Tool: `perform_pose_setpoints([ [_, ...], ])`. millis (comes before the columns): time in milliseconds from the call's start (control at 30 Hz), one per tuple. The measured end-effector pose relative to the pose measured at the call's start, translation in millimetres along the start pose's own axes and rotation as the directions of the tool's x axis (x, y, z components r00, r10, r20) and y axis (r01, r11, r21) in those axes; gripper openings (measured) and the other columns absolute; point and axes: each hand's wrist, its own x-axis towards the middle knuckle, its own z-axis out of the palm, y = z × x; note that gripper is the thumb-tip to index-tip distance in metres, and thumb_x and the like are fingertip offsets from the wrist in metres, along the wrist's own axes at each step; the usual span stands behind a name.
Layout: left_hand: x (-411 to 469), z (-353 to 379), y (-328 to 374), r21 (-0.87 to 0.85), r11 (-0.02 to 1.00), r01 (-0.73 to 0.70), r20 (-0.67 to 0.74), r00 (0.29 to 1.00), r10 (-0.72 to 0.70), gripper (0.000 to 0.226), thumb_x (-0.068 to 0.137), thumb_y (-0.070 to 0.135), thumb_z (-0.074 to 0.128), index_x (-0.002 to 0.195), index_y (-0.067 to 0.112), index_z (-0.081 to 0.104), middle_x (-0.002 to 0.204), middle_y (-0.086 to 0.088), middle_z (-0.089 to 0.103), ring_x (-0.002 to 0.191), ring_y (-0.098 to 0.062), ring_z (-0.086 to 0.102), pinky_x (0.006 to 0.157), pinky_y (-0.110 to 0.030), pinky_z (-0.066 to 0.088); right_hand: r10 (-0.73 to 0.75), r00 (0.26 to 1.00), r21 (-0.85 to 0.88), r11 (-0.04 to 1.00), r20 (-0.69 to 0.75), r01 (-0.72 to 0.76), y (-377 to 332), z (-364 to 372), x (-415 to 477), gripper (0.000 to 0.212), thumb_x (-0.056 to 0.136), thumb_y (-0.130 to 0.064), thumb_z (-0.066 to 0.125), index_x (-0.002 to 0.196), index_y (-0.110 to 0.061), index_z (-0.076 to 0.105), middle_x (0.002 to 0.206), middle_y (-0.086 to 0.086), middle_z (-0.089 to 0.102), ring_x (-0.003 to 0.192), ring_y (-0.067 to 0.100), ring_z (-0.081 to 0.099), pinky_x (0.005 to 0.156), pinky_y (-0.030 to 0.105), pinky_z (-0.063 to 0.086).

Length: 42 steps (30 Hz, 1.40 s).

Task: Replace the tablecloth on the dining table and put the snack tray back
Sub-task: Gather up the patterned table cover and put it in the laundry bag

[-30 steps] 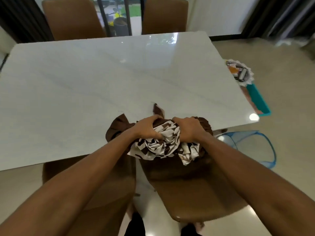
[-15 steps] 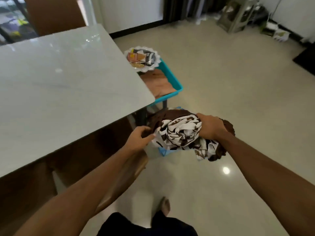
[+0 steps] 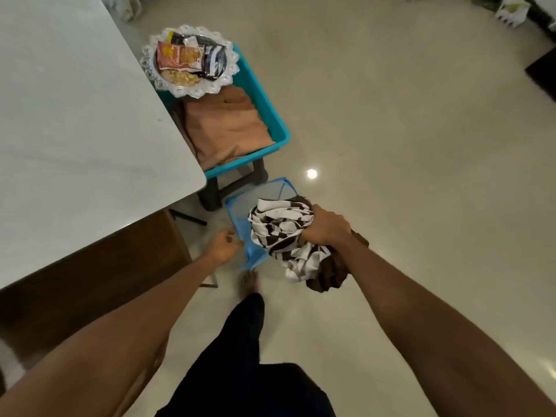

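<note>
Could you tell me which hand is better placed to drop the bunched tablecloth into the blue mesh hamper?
Right. The right hand grips the bunched tablecloth just above the blue mesh hamper. The left hand holds no cloth and sits at the hamper's rim.

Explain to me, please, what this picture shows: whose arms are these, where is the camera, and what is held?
There is no machine here. A person wears a camera on the head, which looks down at their own arms. The right hand grips a bundled brown-and-white tablecloth over a blue mesh basket on the floor. The left hand reaches to the basket's rim; whether it touches is unclear. At left stands the white table. Beside it, a teal bin holds a folded tan cloth, and the snack tray sits on the bin's far end.
</note>
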Motion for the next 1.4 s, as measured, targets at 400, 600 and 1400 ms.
perform_pose_setpoints([
  [400,143.3,32.2,-9.8,-0.049,0.984,0.17,-0.127,0.976,-0.175,0.061,0.091,0.02,0.068,0.145,0.012,0.041,0.139,-0.014,0.056,0.124,-0.03,0.056,0.09,-0.027,0.042,0.129,0.897,0.136,0.97,0.423,-0.204,-38.7,64.0,225.4,0.082,0.068,-0.042,0.084,0.138,-0.009,0.056,0.133,0.014,0.063,0.116,0.033,0.064,0.104,0.045,0.051],
  [600,181.2,61.7,-42.8,-0.172,0.95,0.261,-0.138,0.948,-0.286,0.037,0.094,0.009,0.051,0.13,0.019,0.051,0.121,-0.014,0.064,0.103,-0.037,0.066,0.089,-0.05,0.057,0.131,0.885,0.321,0.9,0.447,-0.295,-30.7,129.3,292.4,0.109,0.084,-0.034,0.08,0.161,-0.011,0.006,0.159,0.02,0.033,0.138,0.041,0.043,0.111,0.049,0.042],
  [1400,159.9,85.5,-30.9,-0.317,0.852,0.417,-0.018,0.895,-0.445,0.03,0.093,0.001,0.05,0.113,0.024,0.05,0.115,-0.018,0.063,0.094,-0.038,0.069,0.081,-0.055,0.06,-0.06,0.989,-0.081,0.995,-0.138,0.049,69.2,104.3,246.9,0.04,0.089,-0.008,0.052,0.128,-0.016,0.055,0.108,0.014,0.069,0.093,0.038,0.066,0.07,0.038,0.046],
])
